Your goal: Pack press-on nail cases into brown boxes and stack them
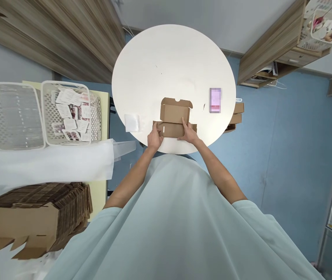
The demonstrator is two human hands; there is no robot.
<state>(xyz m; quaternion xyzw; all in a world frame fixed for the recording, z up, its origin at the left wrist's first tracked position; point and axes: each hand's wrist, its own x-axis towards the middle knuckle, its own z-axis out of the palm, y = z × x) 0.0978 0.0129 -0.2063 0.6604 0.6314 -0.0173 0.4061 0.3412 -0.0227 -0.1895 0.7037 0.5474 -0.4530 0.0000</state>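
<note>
A small brown cardboard box [174,113], partly folded with its lid panel raised away from me, lies near the front edge of the round white table [172,58]. My left hand [155,138] grips the near left corner of the box, fingers bent over its side wall. At the right, my right hand [189,133] holds the near part, its thumb and fingers spread across the fold and the front panel. A square white packet [132,123] lies left of my left hand. Right of the box rests a phone-like object [215,100] with a blurred pink face.
A yellow-topped side table [98,202] at left bears a basket of small packets [95,116], a second white basket [14,116], white wrapping sheet [46,163] and stacked flat cardboard boxes [72,217]. Brown boxes [236,116] stand beyond the round table's right edge.
</note>
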